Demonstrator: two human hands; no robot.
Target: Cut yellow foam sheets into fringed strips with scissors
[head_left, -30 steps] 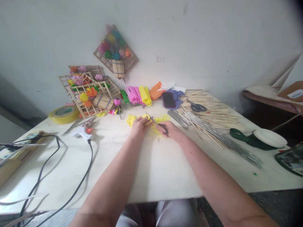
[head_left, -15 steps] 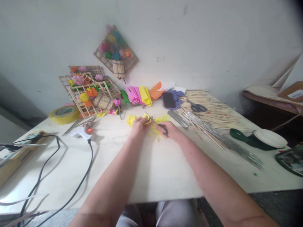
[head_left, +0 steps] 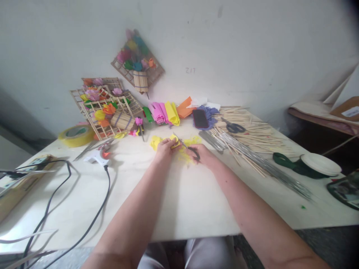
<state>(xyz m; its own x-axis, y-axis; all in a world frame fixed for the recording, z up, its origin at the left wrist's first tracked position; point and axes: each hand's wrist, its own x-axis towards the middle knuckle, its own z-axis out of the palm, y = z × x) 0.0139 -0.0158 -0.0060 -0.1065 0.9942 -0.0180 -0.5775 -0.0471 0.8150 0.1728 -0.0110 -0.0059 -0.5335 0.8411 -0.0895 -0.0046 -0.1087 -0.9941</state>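
My left hand (head_left: 166, 146) is closed on a small piece of yellow crepe paper (head_left: 175, 139), pinched between thumb and fingers. My right hand (head_left: 201, 154) grips a pair of scissors (head_left: 193, 151) by the dark handles; the blades point up and left and lie against the paper's right side. Whether the blades are parted is too small to make out. Yellow paper scraps (head_left: 194, 139) lie on the table behind and below the scissors, and more crumpled yellow paper (head_left: 155, 142) sits just left of my left hand.
Thin wooden sticks (head_left: 258, 130), metal wires (head_left: 260, 168) and a second pair of scissors (head_left: 235, 127) lie to the right. A phone (head_left: 200, 118) and folded crepe paper (head_left: 159, 113) are at the back. A glue gun (head_left: 98, 157), tape roll (head_left: 76, 135) and black cable (head_left: 105, 198) are left.
Hardly anything differs. The yellow paper in my left hand has tilted very slightly, and both hands stay in place.
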